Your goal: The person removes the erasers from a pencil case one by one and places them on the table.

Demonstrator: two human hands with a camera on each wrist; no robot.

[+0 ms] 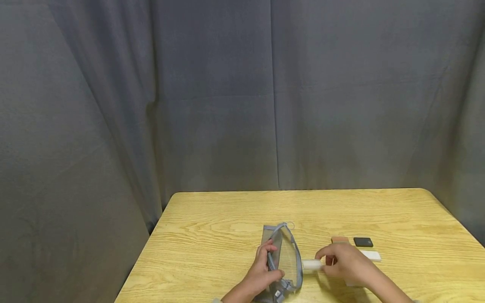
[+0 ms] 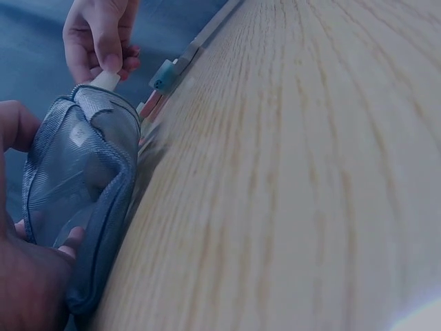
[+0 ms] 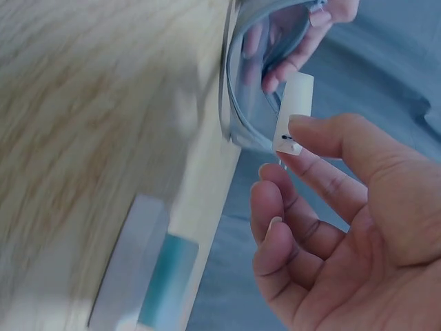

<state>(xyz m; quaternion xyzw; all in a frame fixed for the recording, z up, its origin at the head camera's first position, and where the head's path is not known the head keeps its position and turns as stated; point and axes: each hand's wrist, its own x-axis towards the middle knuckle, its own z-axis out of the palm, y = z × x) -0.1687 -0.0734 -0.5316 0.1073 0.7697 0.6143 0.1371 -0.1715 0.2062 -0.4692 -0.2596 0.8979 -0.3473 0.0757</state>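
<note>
A grey-blue mesh zip pouch [image 1: 298, 265] lies on the table with its mouth gaping to the right. My left hand [image 1: 259, 271] grips it, thumb and fingers at the rim on the left side of the mouth. Between the thumb and index finger of my right hand [image 1: 347, 261] is a small white block [image 3: 295, 114], perhaps an eraser, with a tiny dark mark at one end. The block's far end points at the pouch mouth; in the head view it comes right up to the rim. The right hand's other fingers curl loosely below, holding nothing.
Right of the pouch lie an orange-brown block [image 1: 339, 239], a black block [image 1: 363, 242] and a white block [image 1: 372, 255]. A teal block [image 3: 169, 279] shows in the right wrist view. The wooden table [image 1: 204, 240] ends before grey curtains [image 1: 219, 126].
</note>
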